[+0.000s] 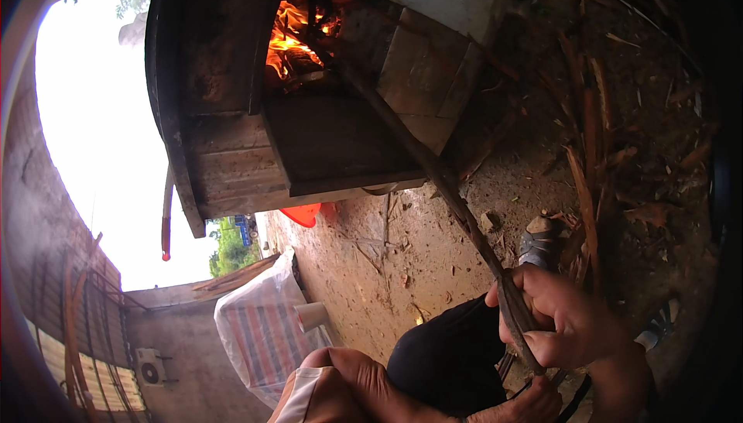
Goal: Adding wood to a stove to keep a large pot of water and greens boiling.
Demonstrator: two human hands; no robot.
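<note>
A long dark wooden stick [433, 167] slants from the burning opening of a stove down to my hands. My right hand [569, 318] is closed around its near part, with fingers wrapped over the wood. Lower down, my left hand [534, 404] is closed at the stick's near end, its fingertips partly hidden. Orange flames [290, 40] burn inside the stove [217, 113], and the stick's far end reaches into the opening beside them, where its tip is hard to make out.
Split wood pieces [592, 137] lie scattered on the dirt floor at the right. My black-trousered knee [445, 353] is below the stick, and a sandalled foot [539, 243] stands beside it. A striped bundle under clear plastic [263, 322] sits at the lower left. An orange-red basin [303, 214] shows behind the stove.
</note>
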